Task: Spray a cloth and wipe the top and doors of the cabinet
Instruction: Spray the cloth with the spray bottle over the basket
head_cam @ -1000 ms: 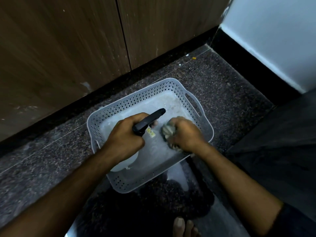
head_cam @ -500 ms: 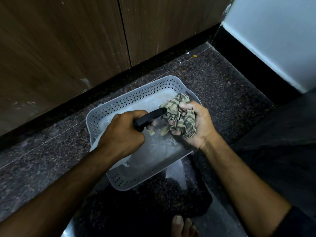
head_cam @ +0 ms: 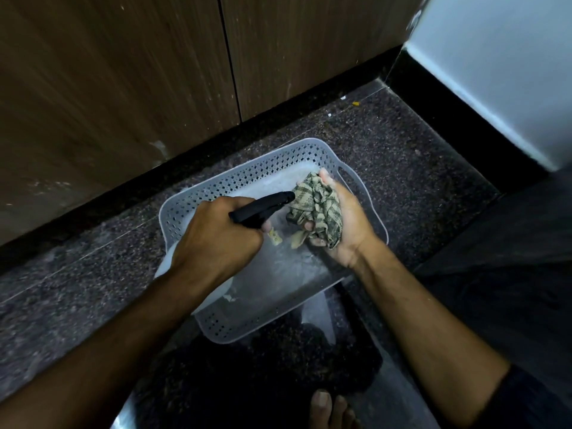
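Note:
My left hand [head_cam: 216,239] grips a spray bottle [head_cam: 263,207] by its black trigger head; the white body shows below my wrist. The nozzle points right at a crumpled green-and-cream checked cloth [head_cam: 318,209]. My right hand [head_cam: 343,227] holds that cloth palm-up, fingers curled round it. Both hands hover over a grey perforated plastic basket [head_cam: 235,181] on the floor. The brown wooden cabinet doors [head_cam: 123,82] stand behind the basket, with a vertical gap between two doors.
The floor [head_cam: 387,144] is dark speckled stone with a black skirting strip along the cabinet base. A pale wall [head_cam: 495,57] with black skirting rises at the right. My bare toes [head_cam: 328,410] show at the bottom edge. Dark cloth lies at the right.
My right hand lifted the cloth out of the basket and turned palm-up, opening the bundle toward the nozzle. The left hand kept its hold on the sprayer and stayed roughly in place.

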A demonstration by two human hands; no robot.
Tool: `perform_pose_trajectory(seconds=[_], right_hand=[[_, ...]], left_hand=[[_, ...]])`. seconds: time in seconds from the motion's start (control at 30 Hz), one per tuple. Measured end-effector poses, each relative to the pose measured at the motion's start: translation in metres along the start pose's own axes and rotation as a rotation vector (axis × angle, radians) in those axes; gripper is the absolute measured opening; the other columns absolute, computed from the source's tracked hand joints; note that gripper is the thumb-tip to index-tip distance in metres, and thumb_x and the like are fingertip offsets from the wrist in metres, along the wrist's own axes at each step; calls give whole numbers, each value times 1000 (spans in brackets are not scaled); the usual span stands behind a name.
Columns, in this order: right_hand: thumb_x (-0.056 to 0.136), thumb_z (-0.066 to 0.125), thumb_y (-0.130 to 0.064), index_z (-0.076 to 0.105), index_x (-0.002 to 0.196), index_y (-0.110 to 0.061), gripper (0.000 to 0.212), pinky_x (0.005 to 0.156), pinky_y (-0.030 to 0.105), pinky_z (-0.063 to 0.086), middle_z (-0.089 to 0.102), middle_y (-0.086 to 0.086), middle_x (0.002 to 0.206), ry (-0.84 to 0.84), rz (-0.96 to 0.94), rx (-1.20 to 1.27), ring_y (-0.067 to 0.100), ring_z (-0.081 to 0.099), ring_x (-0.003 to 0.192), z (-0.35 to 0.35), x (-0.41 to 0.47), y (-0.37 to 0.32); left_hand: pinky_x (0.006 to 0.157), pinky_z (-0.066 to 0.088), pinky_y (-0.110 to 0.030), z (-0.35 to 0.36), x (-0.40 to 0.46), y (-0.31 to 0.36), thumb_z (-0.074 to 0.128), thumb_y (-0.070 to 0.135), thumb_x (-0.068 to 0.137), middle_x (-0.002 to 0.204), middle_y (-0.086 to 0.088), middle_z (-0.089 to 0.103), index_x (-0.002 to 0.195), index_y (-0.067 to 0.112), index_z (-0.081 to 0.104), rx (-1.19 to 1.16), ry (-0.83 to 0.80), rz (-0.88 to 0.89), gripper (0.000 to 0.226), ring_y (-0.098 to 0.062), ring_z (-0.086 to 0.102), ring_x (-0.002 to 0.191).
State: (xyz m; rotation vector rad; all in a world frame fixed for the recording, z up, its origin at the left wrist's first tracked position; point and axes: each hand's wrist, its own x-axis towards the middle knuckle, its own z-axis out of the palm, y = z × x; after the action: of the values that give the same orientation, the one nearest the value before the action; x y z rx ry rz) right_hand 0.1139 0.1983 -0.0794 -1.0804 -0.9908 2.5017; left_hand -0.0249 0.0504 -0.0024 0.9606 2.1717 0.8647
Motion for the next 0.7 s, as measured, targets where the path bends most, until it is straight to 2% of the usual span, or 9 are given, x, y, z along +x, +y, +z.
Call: perform_pose_trajectory(seconds=[0.07,0.17,0.23,0.3,0.37,0.43,0.53,0.6,0.7], right_hand=[[88,58,-65,65,114,-5,66,34,20,40,62,28,105,-20,-19,0,25,66,50,0,0,-2],[91,54,-63,68,108,-1,65,34,20,42,59,29,101,-97,-20,14,26,66,49,-1,1,-4],[91,55,-61,67,110,0,66,35,22,45,59,28,99,-112,-19,34,25,66,48,-3,0,-5],[91,57,-60,66,112,1,66,37,24,48,59,28,102,-117,-26,47,26,66,49,-4,0,-5],[91,58,-60,67,111,1,65,37,24,48,61,27,99,-117,-32,55,25,65,48,-3,-1,-6],[91,58,-59,70,104,0,61,36,23,48,64,25,93,-119,-42,72,24,65,47,-3,-1,-7],[90,58,-61,74,97,-6,58,35,21,45,67,22,90,-96,-58,40,20,63,46,-2,-1,-8],[89,57,-63,76,96,-7,59,34,20,43,69,20,87,-84,-63,21,18,62,45,-2,0,-8],[90,55,-64,75,98,-6,62,33,19,42,69,19,85,-86,-69,9,17,61,45,-2,1,-9]], left_hand=[[52,50,-33,-3,1,1,58,3,69,75,14,75,78,36,74,2,-32,-2,38,-6,60,53],[60,52,-36,-5,0,1,56,0,70,82,15,75,80,35,74,-9,-38,-19,40,-6,61,62],[67,56,-38,-5,-2,2,58,3,69,78,10,75,77,30,74,-11,-36,-42,33,-12,67,71],[62,55,-39,-4,-3,4,63,13,71,66,-1,72,70,22,73,9,-13,-53,14,-24,68,67],[58,55,-43,-4,-3,5,63,22,70,63,-9,70,69,16,71,45,31,-61,10,-30,66,63],[66,59,-42,-7,-2,8,59,25,65,66,-1,73,71,22,74,27,43,-90,17,-21,69,67],[75,57,-30,-11,-4,15,53,22,60,74,17,75,75,38,76,-37,-16,-117,32,0,69,76],[67,57,-30,-11,-5,17,54,22,60,70,15,75,74,37,77,-26,-22,-135,30,-3,69,69],[51,53,-42,-11,-4,17,61,20,61,54,-2,67,61,14,70,65,47,-150,10,-24,64,52]])
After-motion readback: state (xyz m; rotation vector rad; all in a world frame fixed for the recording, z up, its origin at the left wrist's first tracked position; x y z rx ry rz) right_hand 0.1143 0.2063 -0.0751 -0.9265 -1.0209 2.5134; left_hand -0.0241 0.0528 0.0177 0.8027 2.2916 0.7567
